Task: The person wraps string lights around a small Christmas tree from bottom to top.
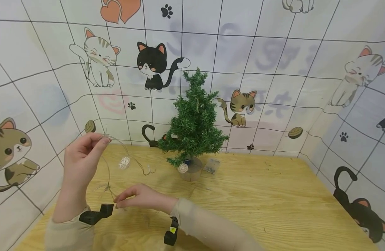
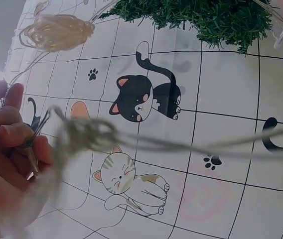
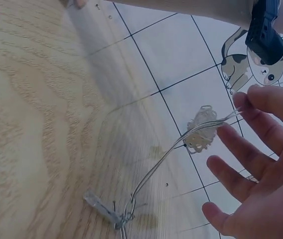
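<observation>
A thin light string (image 1: 109, 172) with woven white balls runs between the two hands. High on the left, the left hand (image 1: 80, 162) pinches the wire between thumb and forefinger. Lower down, the right hand (image 1: 145, 198) pinches another stretch of it, its other fingers spread in the right wrist view. One woven ball (image 1: 124, 162) hangs right of the left hand; a second woven ball (image 1: 183, 168) is in front of the tree's base. A clear bulb (image 3: 100, 206) sits by a twist in the wire. Blurred wire (image 2: 156, 144) crosses the left wrist view.
A small green artificial tree (image 1: 195, 122) stands on a round base (image 1: 193, 172) at the back of the wooden table (image 1: 258, 205). Right of the base lies a small clear packet (image 1: 212, 166). Behind hangs a cat-patterned cloth (image 1: 205, 52).
</observation>
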Available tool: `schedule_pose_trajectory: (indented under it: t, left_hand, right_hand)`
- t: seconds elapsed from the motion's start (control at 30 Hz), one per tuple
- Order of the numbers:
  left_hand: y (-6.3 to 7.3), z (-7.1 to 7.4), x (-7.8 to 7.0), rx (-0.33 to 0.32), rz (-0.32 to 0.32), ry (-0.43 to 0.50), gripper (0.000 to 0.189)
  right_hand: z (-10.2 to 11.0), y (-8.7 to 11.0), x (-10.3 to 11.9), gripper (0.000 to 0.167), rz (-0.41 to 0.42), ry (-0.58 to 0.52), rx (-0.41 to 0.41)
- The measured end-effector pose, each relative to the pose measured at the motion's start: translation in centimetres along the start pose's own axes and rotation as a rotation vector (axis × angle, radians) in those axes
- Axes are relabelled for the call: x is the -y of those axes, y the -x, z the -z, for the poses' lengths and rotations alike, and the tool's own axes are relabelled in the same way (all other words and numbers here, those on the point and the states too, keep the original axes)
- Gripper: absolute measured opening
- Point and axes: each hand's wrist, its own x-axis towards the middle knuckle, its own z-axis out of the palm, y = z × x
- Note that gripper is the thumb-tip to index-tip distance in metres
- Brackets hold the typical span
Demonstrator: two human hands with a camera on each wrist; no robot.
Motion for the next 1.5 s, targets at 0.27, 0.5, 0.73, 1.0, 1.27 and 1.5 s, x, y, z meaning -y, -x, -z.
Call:
schedule_pose_trajectory:
  t: [0.27,0.5,0.73,1.0,1.27,1.5]
  left_hand:
    - [0.3,0.2,-0.3,-0.028,0.072,-0.036,0.01]
    - [0.1,0.1,-0.3,-0.034,0.066,-0.07,0.008]
    - [0.4,-0.5,-0.3,-0.003,0.068,-0.086,0.009]
    - [0.8,-1.8,-0.9,0.069,0.142,0.227,0.016]
    - [0.5,-3.3,-2.0,0.05,0.151,0.957,0.02]
    - [-0.8,-4.6,-4.5,-0.079,0.016,1.187,0.017]
  right_hand:
    - [2.2,4.2,0.1,0.02,0.03,-0.066,-0.062]
    - [5.6,8.3,1.0,0.018,0.103,-0.008,-0.193]
    - [8.6,11.7,1.9,0.023,0.146,-0.148,-0.301]
    - [11.8,14.4,5.3,0.021,0.193,-0.069,-0.377]
    - [15.3,17.0,8.9,0.014,0.205,0.064,-0.484]
    - [18.4,18.7,12.8,0.011,0.214,0.216,-0.573]
